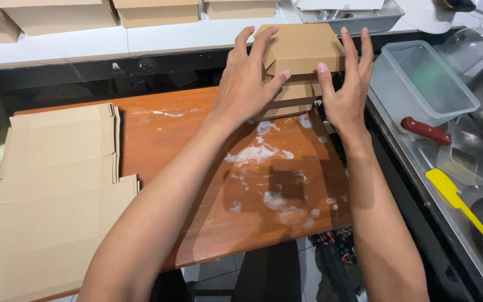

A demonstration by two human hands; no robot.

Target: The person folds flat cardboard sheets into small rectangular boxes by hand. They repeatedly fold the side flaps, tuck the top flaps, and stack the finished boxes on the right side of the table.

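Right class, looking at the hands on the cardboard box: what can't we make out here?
Head view:
- Cardboard box: sides hidden by left hand and right hand.
- Flat cardboard sheets: cut off by the left edge.
- Clear tub: contents blurred through plastic.

Matt brown cardboard box [303,50], smooth-faced, within the two-handed grip. Beneath the grip, glossy varnished wooden desk [197,168], orange-brown, smeared with dull white residue. Left of the grip, flat matt cardboard sheets [57,184]. Right of the grip, clear plastic container [429,84], glossy red handle [425,131], glossy yellow plastic spatula [457,201], brushed metal tray [359,21].
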